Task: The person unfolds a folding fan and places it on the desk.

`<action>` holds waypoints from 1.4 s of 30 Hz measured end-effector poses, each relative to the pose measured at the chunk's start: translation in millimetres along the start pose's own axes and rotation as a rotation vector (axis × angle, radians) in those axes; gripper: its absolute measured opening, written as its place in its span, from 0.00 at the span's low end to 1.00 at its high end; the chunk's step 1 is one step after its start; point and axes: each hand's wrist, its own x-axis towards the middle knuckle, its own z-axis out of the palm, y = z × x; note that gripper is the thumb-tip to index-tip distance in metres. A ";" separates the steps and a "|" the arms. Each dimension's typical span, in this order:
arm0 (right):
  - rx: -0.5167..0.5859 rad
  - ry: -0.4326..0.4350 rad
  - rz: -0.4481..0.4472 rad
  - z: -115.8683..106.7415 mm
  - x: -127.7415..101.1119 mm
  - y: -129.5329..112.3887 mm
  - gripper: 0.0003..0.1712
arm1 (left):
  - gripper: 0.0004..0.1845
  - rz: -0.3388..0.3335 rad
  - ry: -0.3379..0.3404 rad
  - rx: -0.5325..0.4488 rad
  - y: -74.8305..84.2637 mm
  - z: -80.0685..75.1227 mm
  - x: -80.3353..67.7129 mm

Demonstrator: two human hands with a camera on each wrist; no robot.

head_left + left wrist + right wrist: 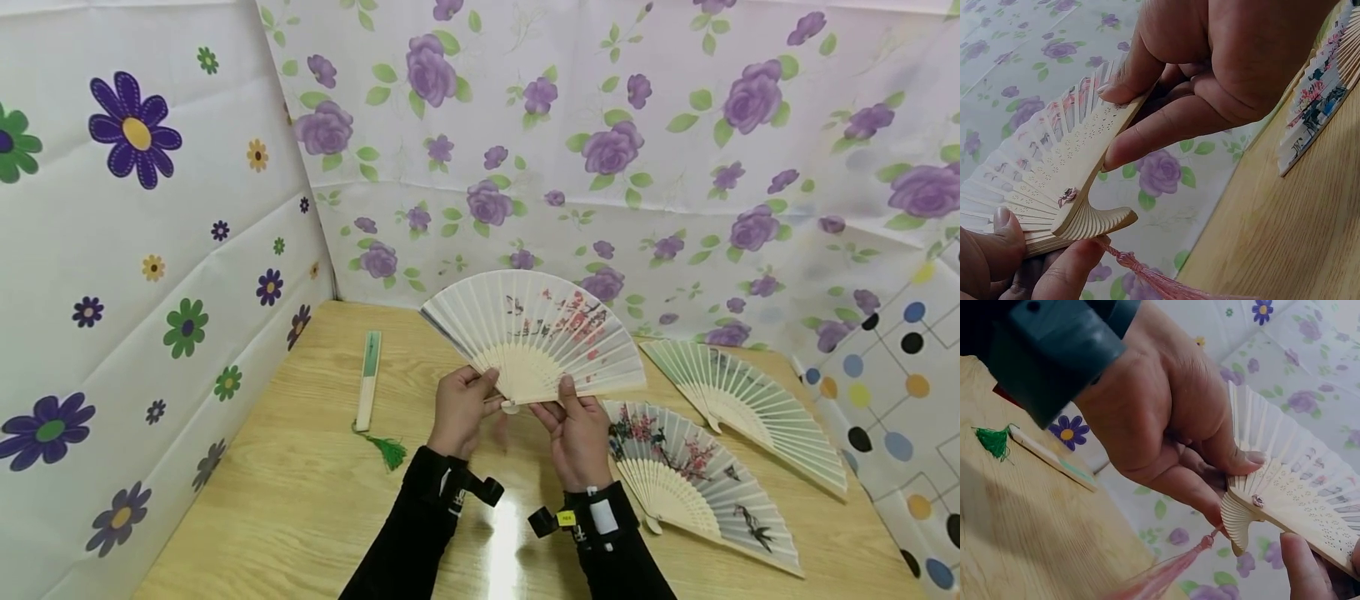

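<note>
Held the unfolded white fan (532, 329) above the tabletop (292, 500) between both hands, with its blossom-and-butterfly leaf (577, 321) uppermost. Pinched the pale ribs (525, 371) near the pivot (1067, 197) between thumb and curled fingers of the left hand (460, 410); pinched the outer stick (1109, 140) at the other side between thumb and fingers of the right hand (579, 435). Showed, in both wrist views, a pink tassel (1169, 282) below the pivot, just beside the left fingers. Included at left, well apart from both hands, a folded fan (367, 379) with a green tassel (392, 452) at its near end. Displayed at right, near the right hand, a patterned fan (705, 475) unfolded on the tabletop, and beyond it a pale green fan (750, 392), likewise unfolded. Wore dark sleeves (405, 537), with a small black camera (487, 490) at each wrist. Bordered the tabletop with a purple-rose cloth (487, 202) behind, a daisy-printed cloth (135, 133) at left and a dotted cloth (900, 400) at right.
</note>
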 end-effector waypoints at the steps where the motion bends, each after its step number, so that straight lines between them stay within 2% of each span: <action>1: -0.004 -0.004 0.002 -0.6 0.1 -0.3 0.21 | 0.13 -0.004 0.001 0.001 0.1 -0.1 -0.1; 8: -0.033 -0.070 0.018 -10.0 3.3 -5.4 0.27 | 0.13 -0.006 -0.012 0.025 -0.7 -2.2 -1.5; 13: -0.019 -0.088 0.004 -13.9 6.1 -7.2 0.24 | 0.13 0.007 0.002 0.029 0.1 -5.7 -1.0; 20: 0.024 -0.046 -0.014 -7.5 3.0 -6.0 0.20 | 0.14 0.011 0.008 -0.021 1.2 -5.2 -0.6; 29: 0.042 -0.049 -0.013 -4.7 3.1 -4.4 0.27 | 0.13 0.022 0.035 -0.046 2.9 -1.2 1.2; 35: 0.070 -0.019 -0.014 -9.6 6.2 -10.3 0.22 | 0.13 0.025 0.030 -0.056 3.6 -1.2 -0.9; 42: 0.121 0.035 -0.056 -8.6 5.5 -10.9 0.19 | 0.13 0.026 0.035 -0.037 5.6 -6.8 -2.9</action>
